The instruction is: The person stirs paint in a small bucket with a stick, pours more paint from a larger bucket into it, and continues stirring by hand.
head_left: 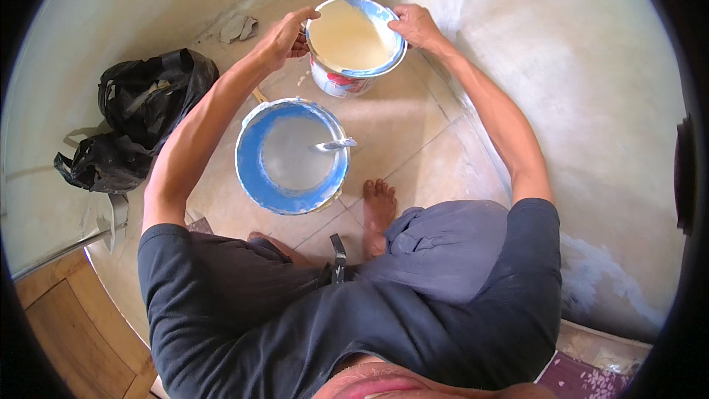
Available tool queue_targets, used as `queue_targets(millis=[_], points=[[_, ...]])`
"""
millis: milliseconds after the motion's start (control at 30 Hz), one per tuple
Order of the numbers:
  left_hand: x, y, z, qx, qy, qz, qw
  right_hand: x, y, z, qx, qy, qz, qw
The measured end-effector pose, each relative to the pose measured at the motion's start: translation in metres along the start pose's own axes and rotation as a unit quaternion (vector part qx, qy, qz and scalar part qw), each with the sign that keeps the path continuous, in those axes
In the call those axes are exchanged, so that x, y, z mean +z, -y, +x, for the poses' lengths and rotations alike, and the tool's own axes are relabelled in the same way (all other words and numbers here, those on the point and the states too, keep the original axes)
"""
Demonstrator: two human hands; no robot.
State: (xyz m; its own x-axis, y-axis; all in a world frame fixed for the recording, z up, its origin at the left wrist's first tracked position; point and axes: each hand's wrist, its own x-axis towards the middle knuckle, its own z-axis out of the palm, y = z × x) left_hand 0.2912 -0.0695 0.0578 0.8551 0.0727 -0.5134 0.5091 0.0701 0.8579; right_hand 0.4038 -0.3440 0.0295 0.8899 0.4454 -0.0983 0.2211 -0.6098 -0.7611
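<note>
The left hand (284, 35) grips the left side of the rim of a small paint bucket (354, 48), with the fingers curled over the edge and closed on it. The right hand (415, 26) holds the opposite, right side of the same rim, its fingers also closed over the edge. So the bucket sits between the two hands, with the thumbs and fingers on the rim and not in the content. The bucket appears tilted toward the person, so its opening shows well. Inside is a cream-coloured, thick liquid, like paint, that reaches almost to the rim; the inner wall above it is blue.

Just below it, nearer to the person, stands a larger blue bucket (292, 157) on the tiled floor (413, 140). It holds a pale grey, watery liquid, and a metal tool (334, 145) rests across its right rim with the end over the liquid. The two buckets are near each other, but I cannot tell if they touch.

A bare foot (378, 210) is on the floor just right of the large bucket. At the left, against the wall (111, 7), lie black plastic bags (140, 114), well apart from the buckets. A second wall (591, 103) runs close along the right arm, so the room on that side is narrow; the corner is just behind the small bucket. A crumpled scrap (238, 27) lies by the far wall.
</note>
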Motion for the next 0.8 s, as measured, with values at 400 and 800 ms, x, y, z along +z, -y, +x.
queue_targets(millis=[400,800], points=[[-0.019,0.036,0.027,0.046,0.066,-0.005,0.997,0.010,-0.009,-0.005,0.042,0.021,-0.057,0.997],[-0.136,0.061,-0.100,-0.047,0.048,0.413,0.908,0.051,0.150,-0.134,-0.161,0.230,-0.303,0.911]])
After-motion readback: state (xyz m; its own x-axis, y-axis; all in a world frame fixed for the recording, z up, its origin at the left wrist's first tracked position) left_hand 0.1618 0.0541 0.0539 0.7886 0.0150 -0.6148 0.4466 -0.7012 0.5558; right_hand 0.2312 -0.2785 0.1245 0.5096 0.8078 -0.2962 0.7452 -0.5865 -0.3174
